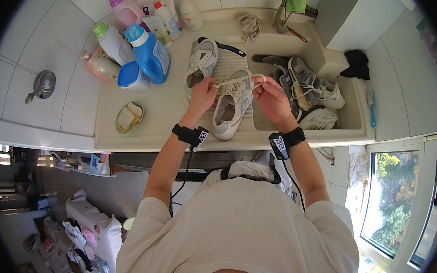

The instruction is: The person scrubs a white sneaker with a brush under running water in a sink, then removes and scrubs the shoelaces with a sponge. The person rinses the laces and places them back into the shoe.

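A white-and-grey sneaker (227,116) rests on the ribbed washboard of the sink counter, its toe pointing away from me. My left hand (203,94) pinches a pale shoelace at the left of this shoe. At its right, my right hand (273,98) holds the lace between thumb and fingers, with a loop (258,77) standing up at the fingertips. Another light sneaker (203,59), its lace openings bare, lies beyond my left hand. Beside its toe is a dark-handled brush (224,46), its bristles not visible.
Several shoes (305,85) fill the sink basin (259,122) at right. Detergent bottles (151,57) and a lidded tub (131,75) stand at left, near a soap dish (118,123). A crumpled rag (250,27) lies at the back; a black cloth (355,65) hangs over the right edge.
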{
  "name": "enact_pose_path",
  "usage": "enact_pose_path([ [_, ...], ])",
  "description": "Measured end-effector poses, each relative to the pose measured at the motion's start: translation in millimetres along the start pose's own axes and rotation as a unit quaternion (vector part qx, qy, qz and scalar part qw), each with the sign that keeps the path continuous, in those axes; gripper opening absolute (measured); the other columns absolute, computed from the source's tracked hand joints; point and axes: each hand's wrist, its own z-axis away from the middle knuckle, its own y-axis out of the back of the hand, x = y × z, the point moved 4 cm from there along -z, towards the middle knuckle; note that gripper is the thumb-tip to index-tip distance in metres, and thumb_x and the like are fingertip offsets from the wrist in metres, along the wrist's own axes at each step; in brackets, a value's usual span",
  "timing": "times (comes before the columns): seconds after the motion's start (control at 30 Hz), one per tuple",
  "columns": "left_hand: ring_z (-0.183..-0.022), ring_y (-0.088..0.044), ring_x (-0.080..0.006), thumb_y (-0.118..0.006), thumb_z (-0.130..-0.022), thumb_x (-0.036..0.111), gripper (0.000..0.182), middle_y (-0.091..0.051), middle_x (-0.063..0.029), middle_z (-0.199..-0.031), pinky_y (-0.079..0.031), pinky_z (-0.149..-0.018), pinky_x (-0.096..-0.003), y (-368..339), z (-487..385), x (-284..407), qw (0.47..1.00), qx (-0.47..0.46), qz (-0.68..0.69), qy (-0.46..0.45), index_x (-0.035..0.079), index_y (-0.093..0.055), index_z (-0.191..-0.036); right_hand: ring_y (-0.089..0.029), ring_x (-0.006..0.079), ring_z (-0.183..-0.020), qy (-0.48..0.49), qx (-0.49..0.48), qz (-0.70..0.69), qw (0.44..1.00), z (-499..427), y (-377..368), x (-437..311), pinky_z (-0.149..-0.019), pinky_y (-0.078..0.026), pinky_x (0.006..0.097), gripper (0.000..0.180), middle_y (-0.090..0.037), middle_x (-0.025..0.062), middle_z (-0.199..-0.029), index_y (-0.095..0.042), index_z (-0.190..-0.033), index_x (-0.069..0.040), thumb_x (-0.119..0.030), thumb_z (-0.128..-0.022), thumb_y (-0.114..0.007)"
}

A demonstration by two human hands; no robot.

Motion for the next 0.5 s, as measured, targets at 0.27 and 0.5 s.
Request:
enact_pose_path([
  [0.27, -0.055, -0.065, -0.0210, -0.044, -0.091, 0.009, 0.018, -0.063, -0.0134, -0.088, -0.053, -0.045, -0.0334, 0, 8, -1, 0.991, 0.018, 0.116, 0.060, 0.002, -0.057, -0.101, -0.054, 0.0196, -0.109, 0.089, 0.039, -0.124, 0.988, 9, 5, -13, -0.099, -0.040, 0.0335, 0.014, -0.056, 0.0081, -0.122, -0.063, -0.098, -0.006, -0.013, -0.087, -0.057],
  [0.5, -0.082, -0.064, -0.0287, -0.060, -0.081, 0.012, 0.022, -0.061, -0.0138, -0.103, -0.052, -0.071, -0.0376, 8, 28, 36, 0.939, 0.072, -0.261, -0.210, 0.008, -0.061, -0.103, -0.056, 0.0115, -0.089, 0.093, 0.124, 0.399, 0.904, 11, 10, -30, -0.081, -0.044, 0.0257, 0.017, -0.060, 0.0035, -0.095, -0.065, -0.100, 0.001, -0.008, -0.087, -0.061],
])
